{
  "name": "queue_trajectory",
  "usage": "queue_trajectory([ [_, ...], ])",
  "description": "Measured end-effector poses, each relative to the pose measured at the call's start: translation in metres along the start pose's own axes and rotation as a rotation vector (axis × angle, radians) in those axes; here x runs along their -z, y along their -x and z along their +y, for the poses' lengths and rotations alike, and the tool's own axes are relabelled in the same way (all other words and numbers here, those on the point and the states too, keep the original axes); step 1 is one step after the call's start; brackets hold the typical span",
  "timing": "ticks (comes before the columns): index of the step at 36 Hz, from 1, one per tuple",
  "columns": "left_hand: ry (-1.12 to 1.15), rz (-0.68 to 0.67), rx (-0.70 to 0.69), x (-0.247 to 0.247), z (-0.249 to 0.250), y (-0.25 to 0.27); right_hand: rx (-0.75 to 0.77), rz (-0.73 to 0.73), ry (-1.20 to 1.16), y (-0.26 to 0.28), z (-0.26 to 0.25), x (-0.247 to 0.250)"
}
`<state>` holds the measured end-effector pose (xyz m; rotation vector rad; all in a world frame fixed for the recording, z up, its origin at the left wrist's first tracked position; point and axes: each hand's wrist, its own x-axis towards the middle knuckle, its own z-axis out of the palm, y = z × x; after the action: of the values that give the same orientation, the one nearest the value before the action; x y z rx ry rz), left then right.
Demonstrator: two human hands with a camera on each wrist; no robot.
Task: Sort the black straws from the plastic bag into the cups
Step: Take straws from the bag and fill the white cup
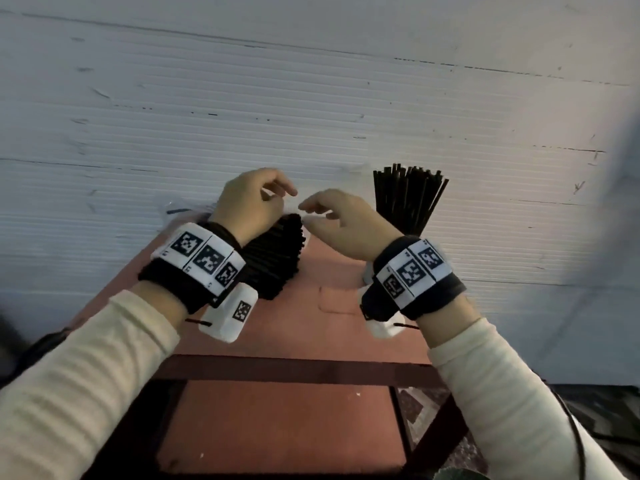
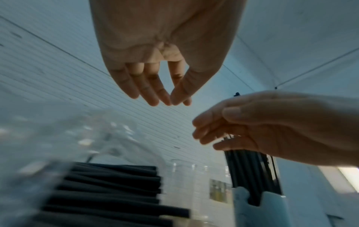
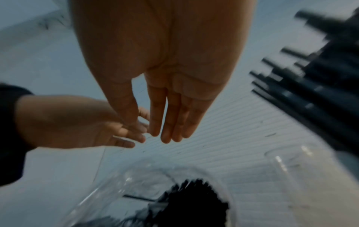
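Observation:
A thick bundle of black straws [image 1: 277,254] lies in a clear plastic bag [image 1: 180,206] on the red table [image 1: 294,327]. My left hand [image 1: 277,195] hovers over the bundle's far end. Its thumb and fingertips nearly meet, and I see nothing between them [image 2: 170,101]. My right hand [image 1: 311,207] hangs just to its right, fingers straight and empty [image 3: 153,135]. Behind the right hand, several black straws [image 1: 408,199] stand fanned out in a pale cup [image 2: 258,212]. An empty clear cup [image 2: 184,176] stands between the bag and that cup.
A white ribbed wall [image 1: 311,98] rises right behind the table. The table's dark front rail [image 1: 294,370] crosses below my wrists, with a lower red shelf [image 1: 277,420] under it. A patterned floor [image 1: 426,420] shows at lower right.

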<state>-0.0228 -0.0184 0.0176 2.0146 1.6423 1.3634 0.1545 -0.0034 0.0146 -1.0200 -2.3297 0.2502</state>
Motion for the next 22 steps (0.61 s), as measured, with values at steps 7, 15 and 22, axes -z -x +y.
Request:
queue_trajectory([
  [7, -0.216, -0.117, 0.040, 0.038, -0.049, 0.005, -0.005, -0.352, 0.143, -0.030, -0.029, -0.053],
  [15, -0.192, -0.217, 0.146, 0.043, -0.070, 0.015, -0.087, -0.401, 0.342, -0.053, -0.029, -0.084],
  [22, -0.154, -0.114, 0.183, 0.046, -0.072, 0.013, -0.095, -0.390, 0.212, -0.057, -0.030, -0.086],
])
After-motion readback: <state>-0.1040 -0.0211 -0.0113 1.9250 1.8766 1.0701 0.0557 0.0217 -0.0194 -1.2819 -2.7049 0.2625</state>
